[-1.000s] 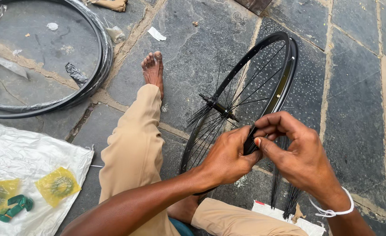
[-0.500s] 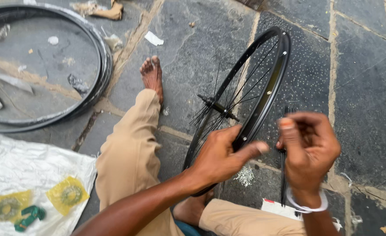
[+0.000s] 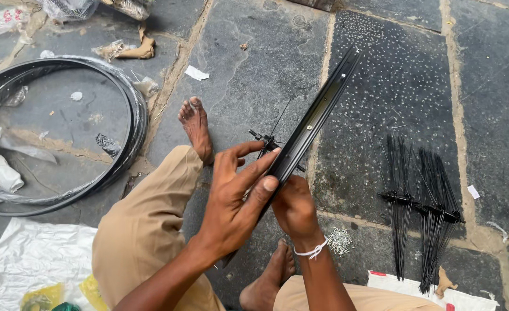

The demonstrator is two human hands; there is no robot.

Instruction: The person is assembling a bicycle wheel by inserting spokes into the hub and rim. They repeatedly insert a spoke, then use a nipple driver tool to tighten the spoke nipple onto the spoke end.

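The black wheel rim (image 3: 318, 118) stands nearly edge-on to my view, tilted from the paving up and away, its near end between my knees. My left hand (image 3: 234, 198) is clasped around the near edge of the rim, fingers spread along its face and the thumb pressed on the rim's outer band. My right hand (image 3: 295, 210) is closed on the same stretch from behind; whether it pinches a spoke or a nipple I cannot tell, as the left hand covers it. The hub (image 3: 266, 141) shows just beside the rim with a thin spoke (image 3: 282, 115) rising from it. In my judgement the step goes best with the rim held steady by the left hand while the right works at one hole, keeping loose spokes from crossing. Two fanned bundles of black spokes (image 3: 421, 196) lie to the right, and a small heap of silver nipples (image 3: 340, 241) near my right wrist. The surface is grey stone floor (image 3: 254, 63); stacked black rims (image 3: 125, 115) and a white plastic sheet (image 3: 29, 259) lie to the left.
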